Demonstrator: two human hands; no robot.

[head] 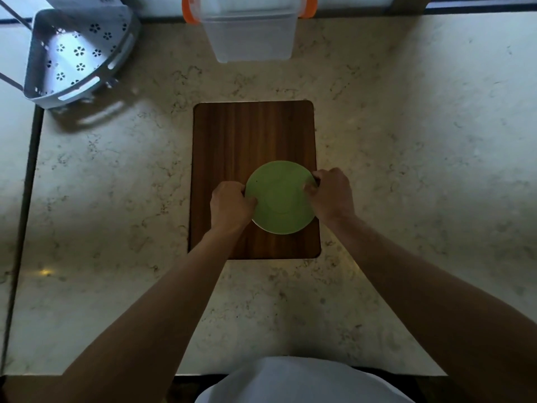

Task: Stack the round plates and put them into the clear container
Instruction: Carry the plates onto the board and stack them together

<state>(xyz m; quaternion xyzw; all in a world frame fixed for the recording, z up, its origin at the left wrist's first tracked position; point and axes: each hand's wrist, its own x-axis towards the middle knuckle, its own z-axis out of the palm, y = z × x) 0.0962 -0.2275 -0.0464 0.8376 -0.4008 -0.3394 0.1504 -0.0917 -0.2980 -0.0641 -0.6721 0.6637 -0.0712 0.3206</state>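
Note:
A round green plate sits over the near half of a dark wooden cutting board. A pale rim shows under its near edge, so it may lie on top of another plate. My left hand grips its left edge and my right hand grips its right edge, thumbs on top. The clear container with orange side clips stands open at the far edge of the counter, straight beyond the board.
A grey perforated corner rack stands at the far left. The marble counter spreads wide on both sides of the board. A seam runs down the counter's left side.

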